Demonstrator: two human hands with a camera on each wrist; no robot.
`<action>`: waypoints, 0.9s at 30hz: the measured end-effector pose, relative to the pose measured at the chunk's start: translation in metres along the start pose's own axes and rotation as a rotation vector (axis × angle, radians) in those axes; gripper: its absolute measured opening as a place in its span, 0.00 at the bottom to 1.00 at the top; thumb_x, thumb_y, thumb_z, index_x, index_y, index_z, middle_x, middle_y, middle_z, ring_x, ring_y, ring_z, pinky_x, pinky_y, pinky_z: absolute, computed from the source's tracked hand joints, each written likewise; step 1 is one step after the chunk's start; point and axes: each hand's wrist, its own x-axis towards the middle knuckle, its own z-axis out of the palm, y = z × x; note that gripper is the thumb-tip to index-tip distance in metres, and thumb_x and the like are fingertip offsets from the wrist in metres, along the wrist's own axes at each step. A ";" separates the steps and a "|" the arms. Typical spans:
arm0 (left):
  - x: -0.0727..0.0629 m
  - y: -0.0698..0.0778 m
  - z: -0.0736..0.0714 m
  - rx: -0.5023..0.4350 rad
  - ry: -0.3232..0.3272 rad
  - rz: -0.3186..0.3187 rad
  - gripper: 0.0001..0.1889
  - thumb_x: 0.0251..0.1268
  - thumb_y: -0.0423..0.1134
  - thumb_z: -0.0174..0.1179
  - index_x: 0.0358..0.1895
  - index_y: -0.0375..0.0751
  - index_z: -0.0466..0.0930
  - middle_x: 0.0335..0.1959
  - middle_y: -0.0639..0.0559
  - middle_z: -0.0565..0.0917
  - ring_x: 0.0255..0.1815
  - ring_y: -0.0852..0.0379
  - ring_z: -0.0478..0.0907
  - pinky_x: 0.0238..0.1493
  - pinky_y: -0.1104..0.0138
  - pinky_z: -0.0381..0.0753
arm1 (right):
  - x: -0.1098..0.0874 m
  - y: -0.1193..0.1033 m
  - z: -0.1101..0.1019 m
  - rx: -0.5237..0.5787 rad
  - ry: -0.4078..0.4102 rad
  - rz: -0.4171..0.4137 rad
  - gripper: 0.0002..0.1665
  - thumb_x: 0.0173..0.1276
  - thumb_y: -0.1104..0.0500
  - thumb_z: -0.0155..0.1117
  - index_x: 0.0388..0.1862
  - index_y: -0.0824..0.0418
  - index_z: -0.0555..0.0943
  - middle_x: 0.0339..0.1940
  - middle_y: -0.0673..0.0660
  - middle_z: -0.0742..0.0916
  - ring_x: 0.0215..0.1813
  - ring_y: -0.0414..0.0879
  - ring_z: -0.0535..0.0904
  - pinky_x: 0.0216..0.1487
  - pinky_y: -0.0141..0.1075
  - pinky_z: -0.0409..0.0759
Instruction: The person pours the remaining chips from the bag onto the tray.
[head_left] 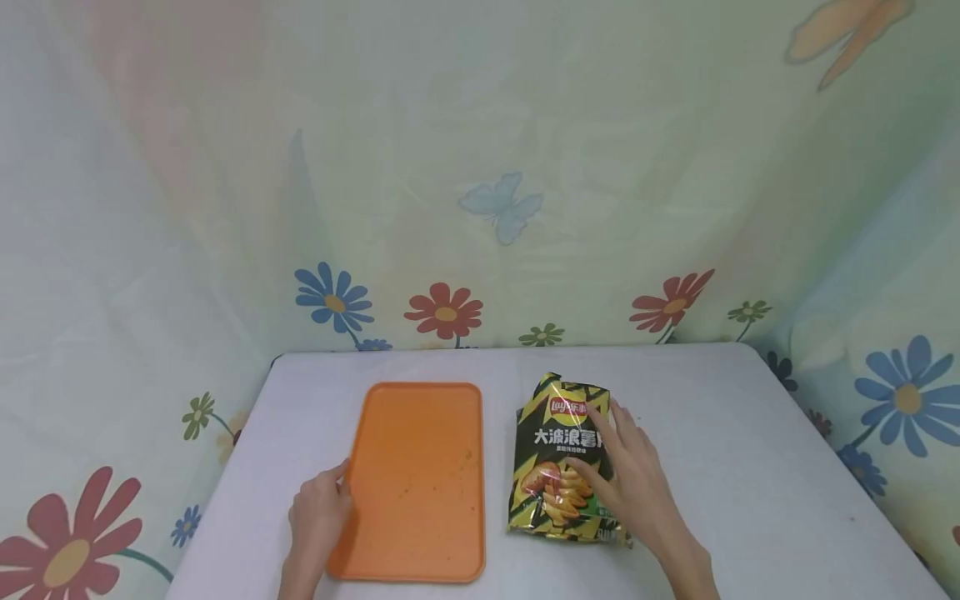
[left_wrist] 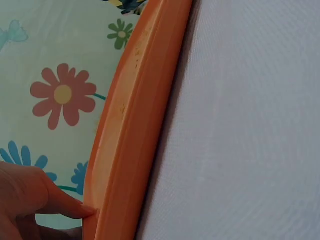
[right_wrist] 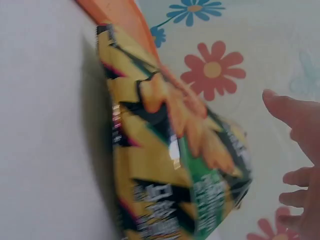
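Note:
An orange tray [head_left: 420, 483] lies on the white table, a few dark specks on its surface. At its left rim is my left hand [head_left: 320, 508]; in the left wrist view the thumb and a finger [left_wrist: 65, 202] pinch the tray edge [left_wrist: 127, 150]. To the right of the tray lies a black and yellow bag of Lay's potato chips [head_left: 558, 467]. My right hand [head_left: 637, 471] hovers over the bag's right side with fingers spread. In the right wrist view, a gap shows between the hand [right_wrist: 300, 135] and the bag [right_wrist: 165, 150].
The white table [head_left: 750, 467] extends right of the bag, its back edge meeting a flower-printed curtain [head_left: 600, 208]. More curtain hangs along both sides. A strip of table separates the tray from the bag.

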 end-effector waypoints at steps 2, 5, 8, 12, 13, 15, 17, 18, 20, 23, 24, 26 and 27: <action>0.001 0.000 0.000 -0.004 -0.002 0.002 0.21 0.64 0.25 0.60 0.62 0.29 0.81 0.14 0.54 0.74 0.11 0.61 0.62 0.14 0.70 0.61 | -0.006 0.006 0.005 0.033 -0.013 0.066 0.52 0.67 0.45 0.73 0.83 0.56 0.58 0.81 0.74 0.59 0.77 0.78 0.57 0.69 0.74 0.58; 0.001 0.000 0.000 0.001 -0.004 0.001 0.22 0.64 0.25 0.61 0.62 0.29 0.81 0.14 0.54 0.75 0.11 0.61 0.62 0.14 0.71 0.61 | -0.015 0.014 0.012 0.100 -0.032 0.187 0.56 0.69 0.42 0.70 0.85 0.58 0.51 0.82 0.75 0.56 0.77 0.79 0.56 0.67 0.76 0.59; 0.001 0.000 0.001 0.005 -0.001 -0.004 0.22 0.64 0.25 0.61 0.62 0.29 0.80 0.14 0.54 0.75 0.11 0.61 0.62 0.14 0.70 0.61 | -0.023 0.020 0.022 0.164 -0.030 0.270 0.58 0.70 0.41 0.68 0.86 0.57 0.46 0.82 0.75 0.56 0.78 0.78 0.54 0.69 0.74 0.57; 0.000 0.000 0.002 0.004 0.005 -0.006 0.22 0.64 0.25 0.61 0.62 0.30 0.81 0.15 0.54 0.75 0.11 0.61 0.61 0.14 0.70 0.61 | -0.032 0.024 0.036 0.227 -0.035 0.321 0.59 0.71 0.42 0.68 0.86 0.57 0.43 0.82 0.74 0.56 0.79 0.79 0.50 0.71 0.75 0.53; 0.000 0.000 0.001 0.004 0.006 -0.009 0.22 0.64 0.25 0.61 0.62 0.30 0.81 0.15 0.54 0.75 0.11 0.61 0.61 0.14 0.70 0.61 | -0.033 0.024 0.039 0.238 -0.047 0.339 0.59 0.72 0.42 0.67 0.86 0.57 0.43 0.82 0.74 0.56 0.79 0.80 0.49 0.71 0.75 0.52; 0.001 0.000 0.001 0.005 0.004 -0.013 0.22 0.64 0.26 0.61 0.62 0.30 0.81 0.15 0.54 0.74 0.11 0.61 0.61 0.14 0.70 0.61 | -0.035 0.023 0.042 0.250 -0.085 0.378 0.59 0.73 0.40 0.64 0.87 0.56 0.40 0.83 0.74 0.54 0.79 0.80 0.47 0.71 0.75 0.51; 0.001 0.001 0.001 0.005 0.000 -0.022 0.22 0.64 0.26 0.61 0.62 0.30 0.81 0.14 0.54 0.74 0.11 0.61 0.62 0.14 0.70 0.61 | -0.037 0.021 0.043 0.258 -0.119 0.419 0.60 0.73 0.37 0.62 0.87 0.56 0.38 0.83 0.74 0.52 0.80 0.80 0.46 0.72 0.74 0.50; 0.001 0.001 0.000 0.004 -0.003 -0.026 0.22 0.65 0.26 0.61 0.62 0.30 0.81 0.14 0.54 0.74 0.11 0.61 0.62 0.14 0.70 0.61 | -0.037 0.020 0.044 0.263 -0.121 0.425 0.60 0.73 0.36 0.61 0.87 0.56 0.38 0.83 0.74 0.52 0.80 0.79 0.47 0.72 0.73 0.51; 0.000 0.001 0.000 0.001 -0.006 -0.031 0.22 0.65 0.26 0.60 0.63 0.30 0.80 0.14 0.54 0.73 0.11 0.61 0.62 0.15 0.69 0.62 | -0.038 0.019 0.046 0.269 -0.122 0.435 0.60 0.74 0.36 0.61 0.86 0.58 0.39 0.83 0.74 0.53 0.80 0.77 0.49 0.73 0.71 0.52; 0.000 0.001 0.001 -0.004 0.000 -0.034 0.22 0.65 0.26 0.60 0.62 0.30 0.81 0.14 0.54 0.74 0.11 0.60 0.62 0.15 0.68 0.62 | -0.040 0.017 0.050 0.274 -0.126 0.438 0.59 0.75 0.36 0.60 0.86 0.63 0.41 0.82 0.74 0.56 0.80 0.74 0.52 0.74 0.68 0.56; 0.000 0.001 0.001 -0.003 0.001 -0.033 0.22 0.65 0.26 0.60 0.62 0.30 0.81 0.14 0.54 0.74 0.11 0.60 0.62 0.15 0.68 0.62 | -0.041 0.016 0.051 0.279 -0.123 0.436 0.58 0.75 0.37 0.60 0.85 0.65 0.43 0.82 0.74 0.57 0.80 0.74 0.53 0.75 0.67 0.57; 0.000 0.001 0.001 0.000 0.001 -0.035 0.22 0.65 0.26 0.60 0.63 0.30 0.81 0.14 0.54 0.73 0.12 0.60 0.62 0.16 0.67 0.63 | -0.042 0.015 0.052 0.277 -0.131 0.440 0.57 0.76 0.36 0.58 0.85 0.67 0.44 0.81 0.75 0.58 0.80 0.74 0.54 0.75 0.66 0.58; 0.000 0.001 0.001 -0.001 0.001 -0.035 0.22 0.65 0.27 0.60 0.62 0.30 0.81 0.14 0.54 0.73 0.12 0.60 0.62 0.16 0.67 0.63 | -0.042 0.014 0.053 0.276 -0.131 0.440 0.56 0.76 0.37 0.58 0.84 0.67 0.45 0.81 0.75 0.59 0.80 0.74 0.54 0.75 0.66 0.58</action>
